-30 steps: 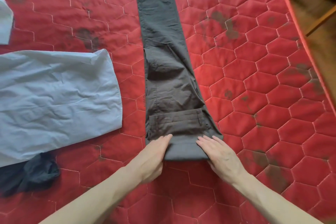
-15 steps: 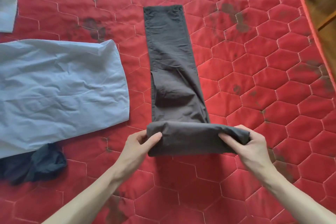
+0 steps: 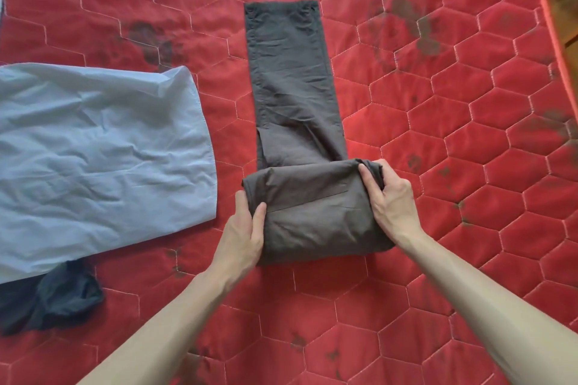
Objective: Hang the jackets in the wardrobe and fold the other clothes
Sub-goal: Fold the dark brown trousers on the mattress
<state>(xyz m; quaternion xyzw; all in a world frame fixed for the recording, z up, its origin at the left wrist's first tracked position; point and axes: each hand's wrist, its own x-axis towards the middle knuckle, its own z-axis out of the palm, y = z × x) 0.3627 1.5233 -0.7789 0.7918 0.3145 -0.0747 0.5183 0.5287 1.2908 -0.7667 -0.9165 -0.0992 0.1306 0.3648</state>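
Observation:
Dark grey-brown trousers (image 3: 287, 78) lie lengthwise on the red quilted mattress (image 3: 453, 134), legs stretched away from me. Their near end is rolled into a thick bundle (image 3: 316, 212). My left hand (image 3: 244, 234) grips the bundle's left end, thumb on top and fingers wrapped around the side. My right hand (image 3: 391, 200) grips the right end, fingers curled over the fabric at the top corner.
A light blue garment (image 3: 100, 159) lies flat to the left of the trousers. A crumpled dark navy cloth (image 3: 53, 300) sits at the near left, partly under it. The mattress's right edge (image 3: 553, 25) borders a wooden floor.
The near end of the trousers has been rolled further away from me. The bundle is thicker now, and both hands moved from flat pressing to gripping its ends.

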